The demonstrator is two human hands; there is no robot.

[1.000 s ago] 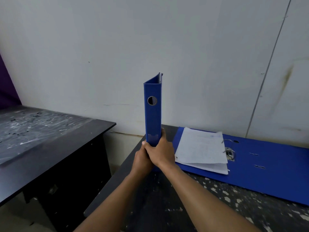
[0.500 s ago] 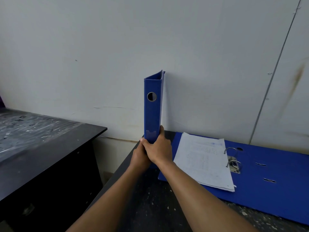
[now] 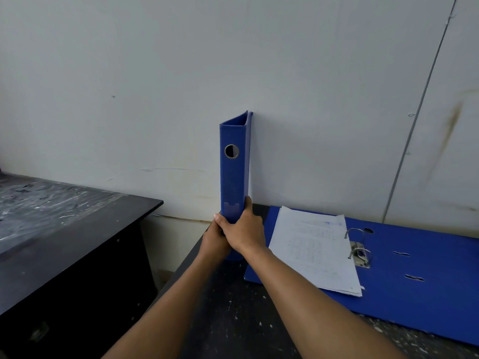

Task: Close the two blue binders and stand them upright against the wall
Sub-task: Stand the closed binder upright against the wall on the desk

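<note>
A closed blue binder stands upright at the table's back left corner, its spine with a round finger hole facing me and its far edge at the white wall. My left hand and my right hand both clasp its lower end, the right overlapping the left. A second blue binder lies open and flat to the right, its ring mechanism up and a stack of white papers on its left half.
The binders rest on a dark speckled table. A separate black desk stands to the left across a narrow gap. A vertical seam runs down the wall at the right.
The upright binder has shifted slightly back toward the wall with both hands still on it. The view has turned a little to the right, bringing more of the open binder in.
</note>
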